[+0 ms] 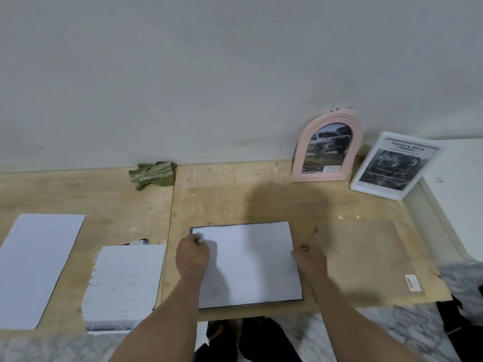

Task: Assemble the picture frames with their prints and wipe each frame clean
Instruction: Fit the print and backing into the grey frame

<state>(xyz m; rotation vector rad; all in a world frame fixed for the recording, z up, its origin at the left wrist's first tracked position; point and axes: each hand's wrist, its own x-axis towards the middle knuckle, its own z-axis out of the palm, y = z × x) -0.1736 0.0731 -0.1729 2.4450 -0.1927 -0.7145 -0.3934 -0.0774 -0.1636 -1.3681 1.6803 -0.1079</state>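
Both hands flank the white print.

White print face down, flat inside dark frame; green cloth crumpled by wall.

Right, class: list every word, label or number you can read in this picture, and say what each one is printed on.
"TOUGH & AGILE": heading of the print in the white frame leaning on the wall.
Smaller lines under that heading: too blurred to read.
Caption strip at the foot of the print in the pink arched frame: too small to read.
Sticker on the brown backing board: unreadable.
Faint print on the paper stack: unreadable.
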